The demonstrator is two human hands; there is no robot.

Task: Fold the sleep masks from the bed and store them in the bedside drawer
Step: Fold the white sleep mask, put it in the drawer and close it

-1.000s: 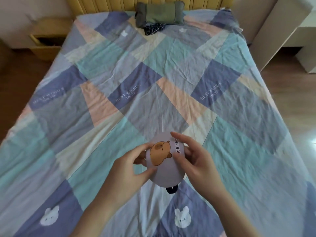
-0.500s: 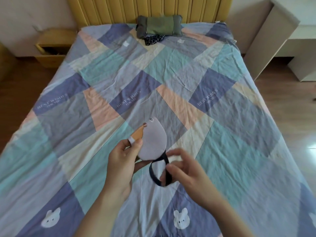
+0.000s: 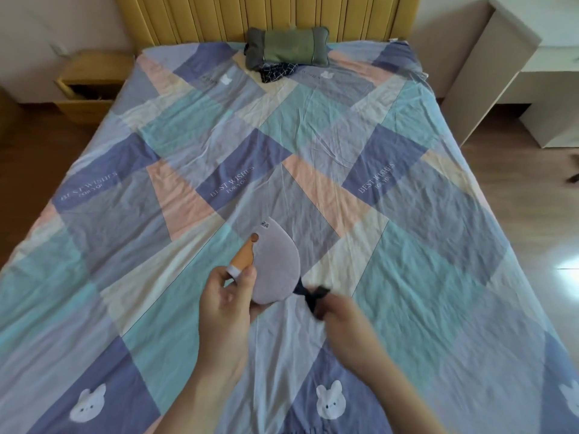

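A lilac sleep mask (image 3: 277,264) with an orange bear print, folded in half, is held above the patchwork bed (image 3: 407,245). My left hand (image 3: 227,303) pinches its left edge between thumb and fingers. My right hand (image 3: 341,317), blurred, grips the mask's dark elastic strap (image 3: 313,294) and draws it out to the right. At the far left the wooden bedside drawer (image 3: 84,95) stands pulled open. A dark checked cloth (image 3: 279,72) lies below the pillow; I cannot tell whether it is a mask.
A green-grey pillow (image 3: 286,50) rests against the yellow headboard (image 3: 260,17). A white cabinet (image 3: 488,67) stands at the bed's right side. Wooden floor (image 3: 34,158) runs along both sides of the bed.
The mask went from facing me in both hands to folded and held by my left hand alone. My right hand took the strap and pulled it rightward. The view tilted up.
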